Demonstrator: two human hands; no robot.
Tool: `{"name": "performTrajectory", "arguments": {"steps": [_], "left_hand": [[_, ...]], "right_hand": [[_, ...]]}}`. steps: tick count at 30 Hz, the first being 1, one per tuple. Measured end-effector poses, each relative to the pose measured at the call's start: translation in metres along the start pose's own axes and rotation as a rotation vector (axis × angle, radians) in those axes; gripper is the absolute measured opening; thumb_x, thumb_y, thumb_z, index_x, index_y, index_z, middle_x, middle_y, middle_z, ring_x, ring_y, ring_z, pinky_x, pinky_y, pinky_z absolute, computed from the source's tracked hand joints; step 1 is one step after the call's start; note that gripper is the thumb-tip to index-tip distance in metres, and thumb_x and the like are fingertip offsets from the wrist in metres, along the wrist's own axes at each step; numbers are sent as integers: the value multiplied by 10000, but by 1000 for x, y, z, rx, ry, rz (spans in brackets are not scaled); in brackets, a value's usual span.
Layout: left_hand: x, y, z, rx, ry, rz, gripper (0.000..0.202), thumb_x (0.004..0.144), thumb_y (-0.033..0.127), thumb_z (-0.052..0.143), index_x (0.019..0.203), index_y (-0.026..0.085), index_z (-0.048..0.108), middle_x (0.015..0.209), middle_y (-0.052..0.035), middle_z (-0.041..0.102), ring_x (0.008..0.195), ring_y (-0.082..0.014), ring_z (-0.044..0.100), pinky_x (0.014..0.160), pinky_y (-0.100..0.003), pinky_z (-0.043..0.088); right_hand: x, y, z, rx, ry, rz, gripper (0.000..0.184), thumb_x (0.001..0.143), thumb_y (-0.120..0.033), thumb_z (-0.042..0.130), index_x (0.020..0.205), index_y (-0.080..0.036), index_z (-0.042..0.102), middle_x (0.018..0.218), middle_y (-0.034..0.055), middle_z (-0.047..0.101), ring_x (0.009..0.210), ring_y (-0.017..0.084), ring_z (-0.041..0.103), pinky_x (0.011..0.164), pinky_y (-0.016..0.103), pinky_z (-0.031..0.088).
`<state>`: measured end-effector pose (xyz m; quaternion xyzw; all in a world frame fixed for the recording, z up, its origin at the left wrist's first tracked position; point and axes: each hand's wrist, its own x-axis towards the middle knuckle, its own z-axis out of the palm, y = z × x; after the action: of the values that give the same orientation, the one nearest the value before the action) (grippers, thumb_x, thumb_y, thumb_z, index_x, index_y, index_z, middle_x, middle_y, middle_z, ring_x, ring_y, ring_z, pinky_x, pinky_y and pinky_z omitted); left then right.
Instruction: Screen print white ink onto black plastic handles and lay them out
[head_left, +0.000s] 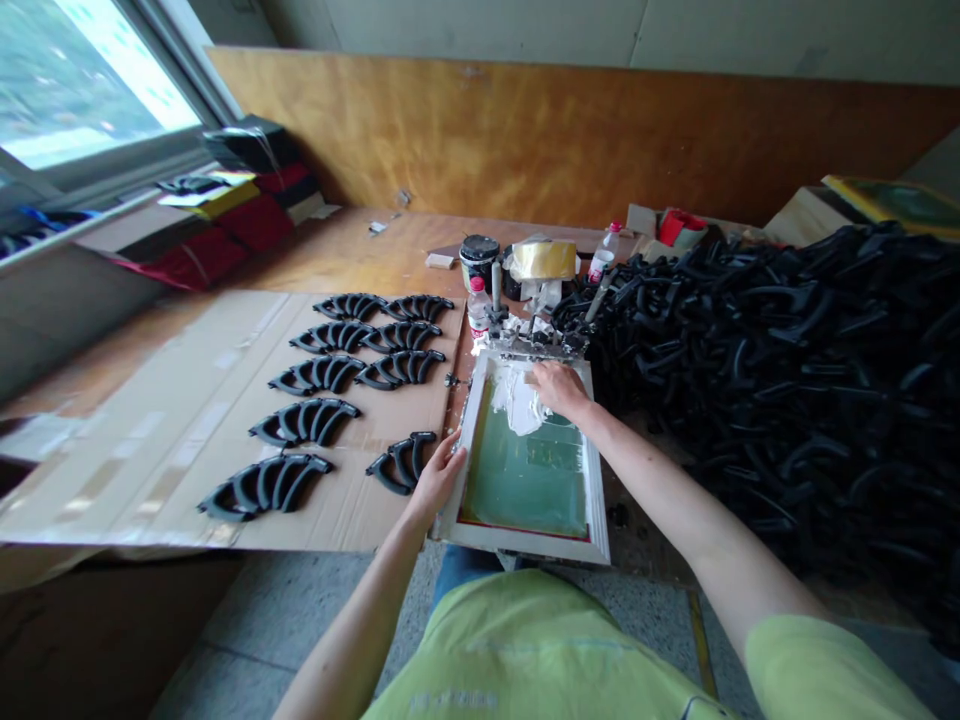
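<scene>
A screen printing frame (600, 525) with a green mesh lies in front of me, its far end at a metal hinge clamp (536, 347). My left hand (441, 475) grips the frame's left side rail, thumb on top. Over the far part of the mesh, my right hand (559, 388) is closed on a small squeegee, mostly hidden by the fingers and white ink. Thick white ink (517, 395) is smeared around it. Left of the frame, a short group of black curved plastic parts (403, 462) lies on cardboard, close to my left hand.
Several rows of black curved parts (266, 487) cover the cardboard sheet (165, 440). A large heap of similar parts (780, 380) rises on the right. Behind the clamp stand a plastic bottle (478, 308), an ink tub (479, 260) and another bottle (604, 252).
</scene>
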<state>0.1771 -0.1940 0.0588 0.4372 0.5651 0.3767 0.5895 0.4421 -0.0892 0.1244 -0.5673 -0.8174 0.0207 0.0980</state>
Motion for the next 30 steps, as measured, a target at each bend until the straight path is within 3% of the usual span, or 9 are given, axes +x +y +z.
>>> {"name": "performTrajectory", "arguments": {"steps": [4, 7, 9, 12, 15, 18, 21, 26, 30], "left_hand": [[2, -7, -1, -12, 10, -3, 765, 757, 571, 654, 1391, 175, 497, 1119, -102, 705, 974, -244, 661, 845, -331, 516], [3, -10, -1, 5, 13, 0, 757, 770, 580, 635, 1393, 173, 493, 1176, -93, 687, 1046, -244, 640, 896, -327, 495], [2, -9, -1, 3, 24, 4, 750, 766, 587, 636, 1380, 177, 507, 1181, -89, 685, 1051, -243, 637, 894, -322, 494], [-1, -5, 0, -18, 16, -9, 746, 764, 587, 637, 1379, 184, 507, 1135, -89, 699, 979, -234, 656, 827, -316, 513], [-4, 2, 2, -39, 7, -37, 768, 759, 582, 646, 1392, 177, 488, 1026, -82, 719, 857, -211, 668, 732, -293, 518], [-8, 11, 4, -42, 18, -55, 779, 746, 574, 665, 1386, 166, 491, 960, -74, 720, 803, -196, 665, 695, -273, 512], [-15, 26, 3, -37, 13, -70, 795, 740, 566, 677, 1396, 163, 479, 929, -69, 714, 765, -188, 659, 661, -262, 508], [-28, 74, -7, 2, 2, -15, 700, 788, 619, 600, 1346, 200, 549, 931, -53, 699, 732, -172, 639, 590, -232, 482], [-22, 125, 3, -97, -12, 127, 653, 824, 706, 458, 1173, 187, 644, 885, -48, 691, 690, -160, 625, 577, -241, 486]], "right_hand": [[-41, 0, -2, 37, -32, -289, 176, 802, -57, 509, 863, -154, 642, 884, 90, 663, 891, 217, 576, 774, 302, 420], [-52, 5, -9, 131, -84, -452, 174, 781, -50, 530, 836, -169, 644, 840, 57, 657, 851, 197, 574, 738, 283, 418], [-48, 7, -10, 178, -73, -420, 135, 794, -79, 553, 803, -181, 642, 812, 41, 653, 812, 186, 575, 715, 276, 420], [-45, 3, 1, 178, 74, -294, 166, 813, -69, 529, 834, -173, 657, 854, 62, 659, 859, 202, 579, 747, 295, 441], [-58, -2, 15, 178, 161, -356, 268, 814, -29, 484, 956, -160, 669, 960, 89, 670, 974, 222, 569, 830, 327, 459], [-64, -4, 13, 222, 120, -397, 209, 852, -93, 515, 960, -177, 672, 923, 70, 676, 931, 209, 587, 826, 317, 468], [-40, -2, -4, 232, 123, -226, 182, 869, -216, 599, 1035, -213, 671, 915, 45, 683, 868, 195, 609, 776, 292, 466], [10, 34, -38, 201, 212, 97, 550, 814, -276, 675, 1343, -310, 528, 977, 21, 699, 826, 201, 626, 756, 298, 463], [-16, 88, -40, 334, 376, 379, 327, 876, -290, 537, 1177, -204, 634, 829, 39, 700, 746, 200, 626, 736, 313, 467]]}}
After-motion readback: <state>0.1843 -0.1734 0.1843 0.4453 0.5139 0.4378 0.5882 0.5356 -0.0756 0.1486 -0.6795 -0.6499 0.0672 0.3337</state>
